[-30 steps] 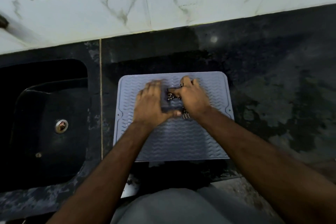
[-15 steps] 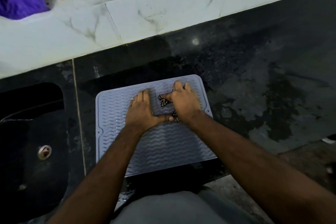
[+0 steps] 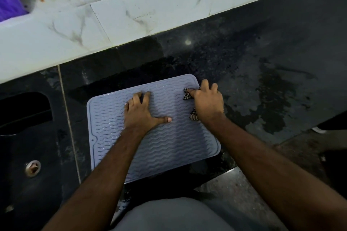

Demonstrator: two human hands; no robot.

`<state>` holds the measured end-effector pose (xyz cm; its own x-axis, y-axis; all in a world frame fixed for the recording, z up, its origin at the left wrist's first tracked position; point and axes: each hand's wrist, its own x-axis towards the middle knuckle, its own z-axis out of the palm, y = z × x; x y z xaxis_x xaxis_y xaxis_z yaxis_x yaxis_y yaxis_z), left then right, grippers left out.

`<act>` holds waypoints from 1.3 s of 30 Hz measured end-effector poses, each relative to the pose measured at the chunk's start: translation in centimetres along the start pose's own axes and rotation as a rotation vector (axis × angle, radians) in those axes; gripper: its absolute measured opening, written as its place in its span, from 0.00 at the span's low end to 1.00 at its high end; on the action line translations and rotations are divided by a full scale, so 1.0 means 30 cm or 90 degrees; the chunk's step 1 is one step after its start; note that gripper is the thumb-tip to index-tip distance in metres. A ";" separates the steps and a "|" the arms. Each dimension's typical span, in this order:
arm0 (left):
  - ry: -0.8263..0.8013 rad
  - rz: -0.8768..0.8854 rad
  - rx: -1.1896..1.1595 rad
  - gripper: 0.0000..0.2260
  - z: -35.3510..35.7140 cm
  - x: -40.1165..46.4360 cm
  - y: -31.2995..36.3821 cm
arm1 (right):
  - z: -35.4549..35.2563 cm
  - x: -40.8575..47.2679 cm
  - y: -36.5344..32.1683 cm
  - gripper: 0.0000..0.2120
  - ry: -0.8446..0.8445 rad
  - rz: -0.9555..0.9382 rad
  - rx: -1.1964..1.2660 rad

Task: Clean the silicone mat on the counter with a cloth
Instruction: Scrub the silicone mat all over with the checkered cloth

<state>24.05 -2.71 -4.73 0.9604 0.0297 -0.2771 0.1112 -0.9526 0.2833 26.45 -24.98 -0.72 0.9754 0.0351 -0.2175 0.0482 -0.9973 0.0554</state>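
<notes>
A pale blue silicone mat (image 3: 169, 140) with wavy ridges lies flat on the black counter (image 3: 262, 65) in front of me. My left hand (image 3: 140, 112) presses flat on the mat's middle, fingers spread, thumb out to the right. My right hand (image 3: 208, 103) sits at the mat's far right corner, pressing down a small dark checked cloth (image 3: 187, 94). Only two bits of the cloth show from under that hand, one at the fingertips and one near the wrist.
A black sink (image 3: 28, 155) with a metal drain (image 3: 32, 168) lies to the left of the mat. White marble-look tiles (image 3: 131, 17) rise behind the counter. Something purple (image 3: 9, 2) sits at the top left. Wet patches mark the counter on the right.
My right hand has slid the cloth rightward from beside my left hand to the mat's far right corner. My left hand stays pressed on the mat. The view has swung rightward.
</notes>
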 end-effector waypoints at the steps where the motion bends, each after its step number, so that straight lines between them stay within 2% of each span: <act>1: -0.001 0.000 -0.003 0.59 0.000 0.001 -0.001 | 0.004 -0.006 -0.003 0.16 0.000 0.022 0.003; 4: -0.005 -0.005 -0.002 0.59 0.001 0.000 0.001 | 0.014 -0.024 -0.011 0.15 -0.013 0.077 0.033; 12: 0.011 0.009 0.025 0.58 0.014 -0.019 -0.005 | -0.036 -0.019 -0.058 0.13 -0.093 0.111 0.172; 16: -0.050 0.037 0.066 0.61 -0.014 -0.021 -0.012 | -0.039 -0.041 -0.130 0.13 -0.085 0.150 0.165; 19: -0.082 0.076 0.035 0.57 -0.052 -0.031 -0.052 | -0.047 -0.041 -0.191 0.17 -0.092 0.149 0.250; 23: -0.006 0.036 -0.089 0.47 -0.104 -0.123 -0.180 | -0.052 -0.037 -0.345 0.20 -0.121 0.027 0.401; 25: 0.048 0.031 -0.201 0.33 -0.118 -0.195 -0.250 | -0.048 -0.043 -0.442 0.21 -0.140 -0.023 0.470; 27: 0.090 -0.019 -0.378 0.19 -0.129 -0.271 -0.293 | -0.044 -0.052 -0.533 0.20 -0.166 -0.032 0.577; 28: 0.085 -0.078 -0.493 0.16 -0.139 -0.300 -0.295 | -0.037 -0.057 -0.566 0.19 -0.191 -0.025 0.632; 30: 0.018 -0.203 -0.699 0.19 -0.149 -0.344 -0.315 | -0.023 -0.071 -0.643 0.21 -0.253 -0.006 0.711; 31: 0.006 -0.215 -0.734 0.19 -0.146 -0.355 -0.322 | -0.019 -0.078 -0.669 0.23 -0.275 0.014 0.747; 34: 0.103 -0.213 -0.647 0.12 -0.150 -0.371 -0.365 | -0.008 -0.095 -0.746 0.26 -0.280 0.001 0.830; 36: 0.132 -0.203 -0.508 0.12 -0.156 -0.376 -0.406 | 0.000 -0.108 -0.781 0.28 -0.193 -0.112 0.722; 39: 0.079 -0.167 -0.290 0.11 -0.154 -0.385 -0.439 | 0.038 -0.134 -0.810 0.25 -0.084 -0.265 0.463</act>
<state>12.66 10.88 -1.02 0.9051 0.3114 -0.2896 0.4251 -0.6808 0.5965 21.10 -0.96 -2.30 0.8735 0.4458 -0.1958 0.2031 -0.6991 -0.6856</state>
